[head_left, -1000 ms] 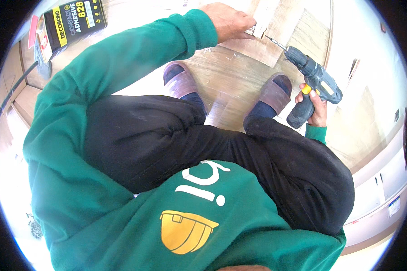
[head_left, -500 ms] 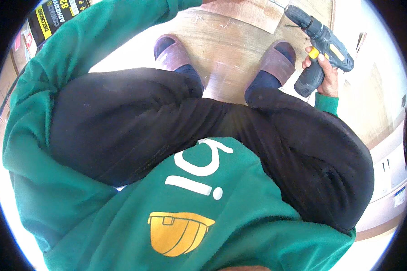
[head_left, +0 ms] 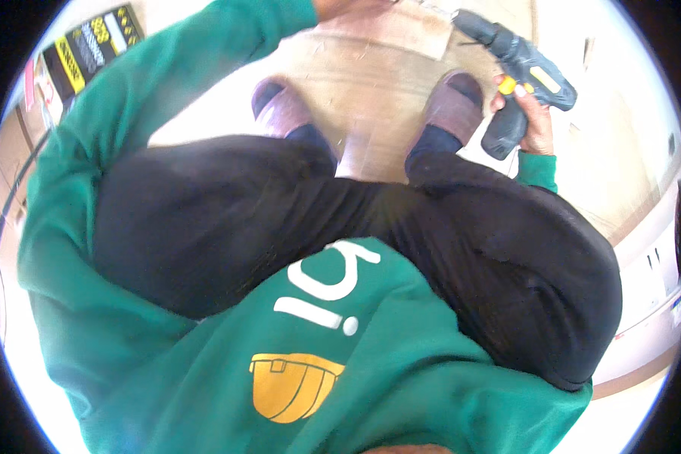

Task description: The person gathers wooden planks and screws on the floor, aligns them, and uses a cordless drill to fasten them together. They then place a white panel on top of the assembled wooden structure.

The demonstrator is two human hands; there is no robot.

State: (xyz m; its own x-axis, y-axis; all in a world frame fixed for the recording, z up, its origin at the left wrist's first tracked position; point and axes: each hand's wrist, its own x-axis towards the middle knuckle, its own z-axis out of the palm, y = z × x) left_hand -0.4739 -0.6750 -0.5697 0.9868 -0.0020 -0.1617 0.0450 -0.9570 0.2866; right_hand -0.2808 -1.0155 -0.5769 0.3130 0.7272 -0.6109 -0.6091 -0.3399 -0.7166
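Hovering over bright wood-grain floor [head_left: 371, 98], right grip [head_left: 536, 121] holds drill [head_left: 523, 64]; left grip [head_left: 339, 7] unclear

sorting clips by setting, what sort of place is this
Probably an indoor work area, perhaps a room under renovation, judging by the drill in the right hand, a wood-look board and a black-and-yellow container.

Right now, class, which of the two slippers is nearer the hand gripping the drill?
The right slipper, just left of the right hand and drill; the left slipper is farther away.
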